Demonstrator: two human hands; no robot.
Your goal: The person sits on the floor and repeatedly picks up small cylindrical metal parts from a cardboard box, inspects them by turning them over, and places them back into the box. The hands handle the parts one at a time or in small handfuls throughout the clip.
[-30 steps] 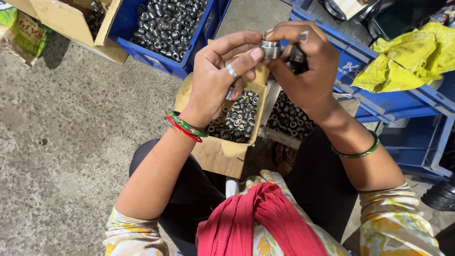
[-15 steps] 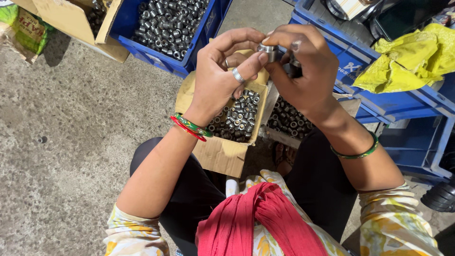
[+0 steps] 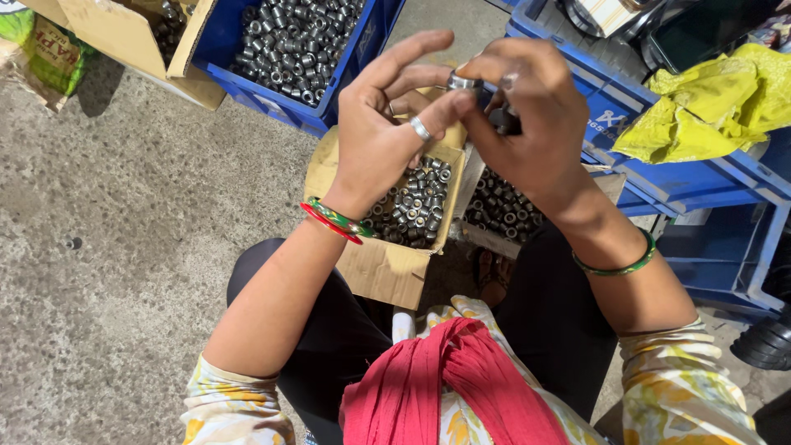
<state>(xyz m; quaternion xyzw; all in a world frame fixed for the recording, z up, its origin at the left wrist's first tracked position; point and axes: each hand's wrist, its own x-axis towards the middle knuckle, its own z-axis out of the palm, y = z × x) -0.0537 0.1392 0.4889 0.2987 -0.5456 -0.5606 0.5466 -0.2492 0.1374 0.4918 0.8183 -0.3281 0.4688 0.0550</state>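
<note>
Pinching a small metal ring [image 3: 463, 81] between thumb and fingertips, the left hand [image 3: 387, 132] meets the right hand [image 3: 527, 124], which is closed narrow around a dark piece [image 3: 504, 120]. Since a second ago both hands have drawn slightly nearer together, the ring staying high above the cardboard box [image 3: 387, 264] of similar rings; the fitting work looks ongoing. A blue crate [image 3: 362, 58] sits far left.

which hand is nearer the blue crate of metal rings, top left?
Left. The left hand is just right of and below the blue crate; the right hand is farther right, beyond the left hand.
</note>
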